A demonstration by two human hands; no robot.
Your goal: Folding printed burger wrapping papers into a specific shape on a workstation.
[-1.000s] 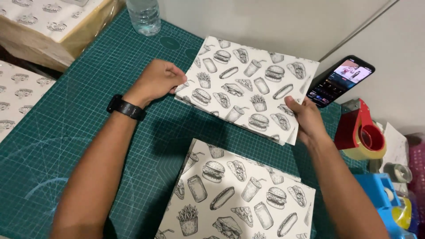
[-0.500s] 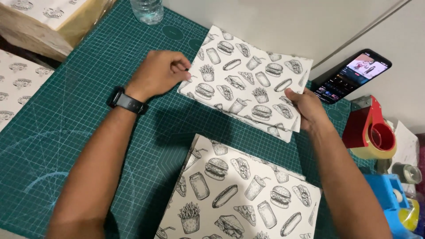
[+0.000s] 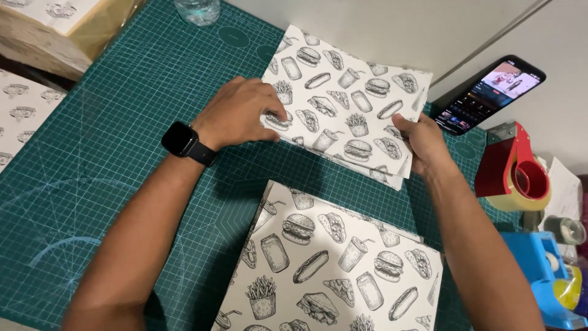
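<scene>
The paper (image 3: 343, 104) with food drawings is held just above the green mat (image 3: 122, 122), near its far edge; the left hand (image 3: 242, 113) grips its left edge with bent fingers; the right hand (image 3: 425, 144) pinches its right corner; a black watch (image 3: 184, 142) sits on the left wrist. A second printed paper (image 3: 331, 263) lies nearer on the mat; a phone (image 3: 490, 95) and a red tape holder (image 3: 514, 171) lie to the right; a bottle (image 3: 197, 9) stands at the far edge.
</scene>
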